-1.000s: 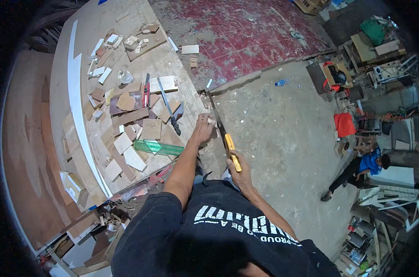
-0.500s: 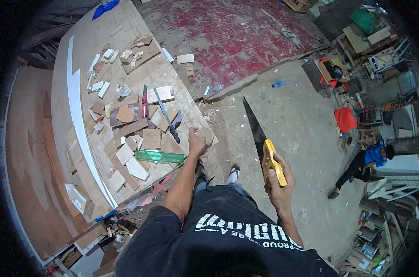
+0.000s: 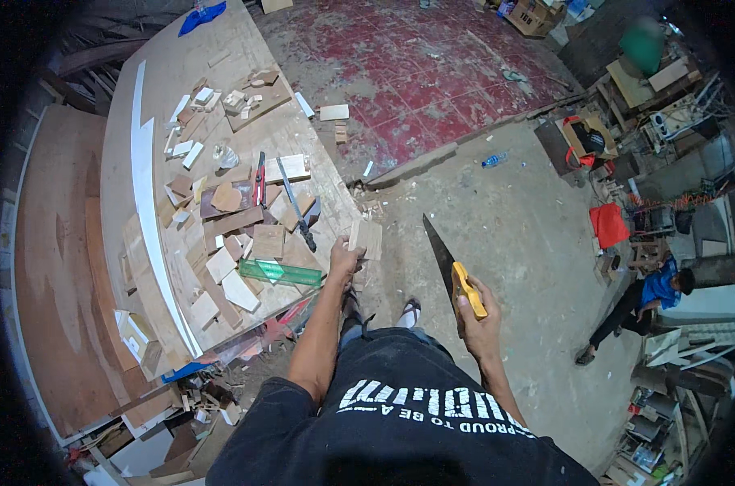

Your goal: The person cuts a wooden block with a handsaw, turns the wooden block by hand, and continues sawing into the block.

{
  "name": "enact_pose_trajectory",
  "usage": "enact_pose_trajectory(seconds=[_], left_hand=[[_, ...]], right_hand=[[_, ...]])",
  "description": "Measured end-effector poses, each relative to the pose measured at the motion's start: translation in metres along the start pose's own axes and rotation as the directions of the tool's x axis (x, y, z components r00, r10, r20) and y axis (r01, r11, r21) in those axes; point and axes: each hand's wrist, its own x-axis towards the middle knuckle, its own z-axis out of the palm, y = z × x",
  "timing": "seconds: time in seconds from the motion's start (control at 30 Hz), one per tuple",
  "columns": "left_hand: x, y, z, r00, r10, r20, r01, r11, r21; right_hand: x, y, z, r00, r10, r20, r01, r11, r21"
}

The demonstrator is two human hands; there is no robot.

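My right hand (image 3: 478, 310) is closed round the yellow handle of a hand saw (image 3: 441, 249), its dark blade pointing up and away over the floor. At the table's right edge, my left hand (image 3: 347, 257) grips a small wooden block (image 3: 366, 238), which juts past that edge. The saw blade is apart from the block. On the table by my left hand lie a green ruler (image 3: 280, 273), a file with a dark handle (image 3: 297, 204) and a red utility knife (image 3: 260, 180).
Wood offcuts (image 3: 221, 266) are strewn over the plywood table (image 3: 161, 81), beside a long white strip (image 3: 146, 194). A person in blue (image 3: 659, 290) sits at the right. A plastic bottle (image 3: 493, 160) and a red bag (image 3: 608, 224) lie on the floor.
The wooden block in my left hand has turned and shows more of its face. My right hand has moved slightly left with the saw, whose blade now sits lower.
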Motion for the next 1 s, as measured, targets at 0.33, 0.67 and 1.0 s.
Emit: enact_pose_trajectory(seconds=[0.33, 0.67, 1.0], left_hand=[[-0.060, 0.065, 0.035, 0.953, 0.212, 0.216, -0.083, 0.870, -0.487], [-0.125, 0.108, 0.067, 0.954, 0.252, 0.162, -0.187, 0.923, -0.335], [-0.140, 0.112, 0.063, 0.963, 0.144, 0.226, -0.132, 0.989, -0.070]], right_hand=[[0.021, 0.031, 0.000, 0.976, -0.202, 0.080, 0.206, 0.978, -0.043], [0.071, 0.020, 0.034, 0.845, -0.489, 0.218, 0.518, 0.849, -0.102], [0.083, 0.047, 0.038, 0.775, -0.554, 0.303, 0.607, 0.786, -0.115]])
